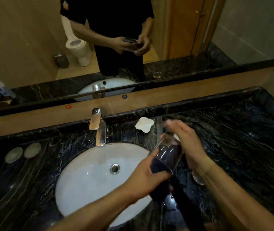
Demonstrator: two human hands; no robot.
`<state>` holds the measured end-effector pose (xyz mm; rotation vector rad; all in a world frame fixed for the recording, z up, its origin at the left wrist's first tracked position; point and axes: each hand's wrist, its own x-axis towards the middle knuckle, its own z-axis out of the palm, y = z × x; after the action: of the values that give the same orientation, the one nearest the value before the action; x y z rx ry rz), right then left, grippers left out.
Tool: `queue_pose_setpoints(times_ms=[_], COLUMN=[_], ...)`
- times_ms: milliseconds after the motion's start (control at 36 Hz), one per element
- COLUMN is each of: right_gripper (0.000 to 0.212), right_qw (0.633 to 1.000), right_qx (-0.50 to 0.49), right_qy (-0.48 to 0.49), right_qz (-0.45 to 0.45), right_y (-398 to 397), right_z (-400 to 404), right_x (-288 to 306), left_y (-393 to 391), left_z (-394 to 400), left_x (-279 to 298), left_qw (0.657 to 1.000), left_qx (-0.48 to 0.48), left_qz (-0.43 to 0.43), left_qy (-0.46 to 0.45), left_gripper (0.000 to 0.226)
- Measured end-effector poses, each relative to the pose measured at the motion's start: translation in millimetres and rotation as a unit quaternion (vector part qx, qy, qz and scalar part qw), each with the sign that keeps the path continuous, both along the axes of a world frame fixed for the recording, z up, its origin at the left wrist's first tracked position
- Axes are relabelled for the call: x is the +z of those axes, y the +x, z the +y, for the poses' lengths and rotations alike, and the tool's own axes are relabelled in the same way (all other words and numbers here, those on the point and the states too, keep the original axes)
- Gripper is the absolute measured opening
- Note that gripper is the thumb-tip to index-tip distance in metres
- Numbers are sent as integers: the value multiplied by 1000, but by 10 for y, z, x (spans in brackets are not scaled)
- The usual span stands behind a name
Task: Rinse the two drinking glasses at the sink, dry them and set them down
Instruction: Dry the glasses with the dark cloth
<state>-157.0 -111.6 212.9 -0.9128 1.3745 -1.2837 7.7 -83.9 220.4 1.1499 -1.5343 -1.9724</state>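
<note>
Both forearms reach in from below, meeting over the right rim of the sink (pixel 76 194); the left hand (pixel 147 176) comes across the white basin with its palm turned down, its fingers (pixel 151 158) curled and pinching a dark cloth (pixel 158 167) that is pushed into the mouth of a drinking glass (pixel 168 152); more of the cloth hangs down below the hand, over the edge of the basin. The right hand (pixel 187 144) stands on its edge on the far side of the glass, palm pressed to its wall; its fingers (pixel 174 125) are held straight and close together, pointing away toward the wall, somewhat blurred.

The glass is clear and plain, tilted so that its base points up and away and its mouth faces the left hand; highlights run along its side, and the cloth shows dark through it; it is held in the air above the black veined table (pixel 241 147), just right of the sink. A second glass (pixel 198 178) stands on the table right below the right wrist, mostly hidden by it; only a curved piece of rim shows.

The chrome tap (pixel 99 129) stands behind the basin; I cannot make out any water running from it. A white lobed dish (pixel 144 124) lies on the table beyond the hands.
</note>
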Motion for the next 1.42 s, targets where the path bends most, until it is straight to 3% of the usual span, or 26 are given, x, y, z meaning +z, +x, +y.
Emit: queue_pose_setpoints(times_ms=[83,139,278,361,472,528,611,694,750,806,861,889,944,972,1000,1083,1194,1306,1417], right_gripper=[44,40,12,11,17,18,19,26,29,36,45,50,50,44,37,36,28,22,12], right_qw=[993,987,998,995,975,955,927,884,866,863,869,875,911,942,970,995,981,977,993], right_qx=[111,157,22,-37,-56,-45,31,155,208,221,221,224,200,167,124,59,-9,-85,-99], right_qy=[17,34,43,79,160,223,313,358,358,341,294,261,184,134,80,-80,-170,-185,-32], right_qz=[18,-6,-27,-58,-143,-187,-201,-257,-281,-298,-331,-341,-310,-260,-193,-21,96,56,-64], right_y=[-55,-66,109,203,282,280,233,201,189,171,142,135,163,196,233,274,248,321,397], right_z=[69,125,77,86,138,143,134,95,72,60,62,75,101,114,125,117,98,81,74], right_x=[70,77,106,76,6,-39,-126,-208,-234,-242,-258,-245,-211,-207,-209,-252,-332,-260,-138], left_y=[20,75,154,99,118,192,342,478,532,538,517,495,437,398,359,262,207,178,197], left_z=[-98,-229,-485,-458,-394,-395,-456,-573,-665,-724,-739,-733,-709,-703,-698,-659,-570,-514,-445], left_x=[91,185,397,352,180,145,62,35,11,20,31,40,91,124,150,214,190,177,242], left_qw=[998,998,991,991,978,935,789,658,616,640,707,761,900,954,983,1000,997,1000,988], left_qx=[25,6,-113,-108,-89,-137,-240,-297,-333,-333,-285,-250,-168,-120,-73,9,-1,-11,-45], left_qz=[40,10,-31,-71,-132,-215,-327,-290,-278,-268,-257,-245,-190,-142,-94,7,45,9,-92], left_qy=[40,61,60,-42,-135,-245,-461,-629,-658,-639,-594,-546,-353,-236,-140,10,70,2,-112], left_gripper=[54,50,51,57,43,41,53,42,44,43,39,38,36,36,37,36,36,43,40])
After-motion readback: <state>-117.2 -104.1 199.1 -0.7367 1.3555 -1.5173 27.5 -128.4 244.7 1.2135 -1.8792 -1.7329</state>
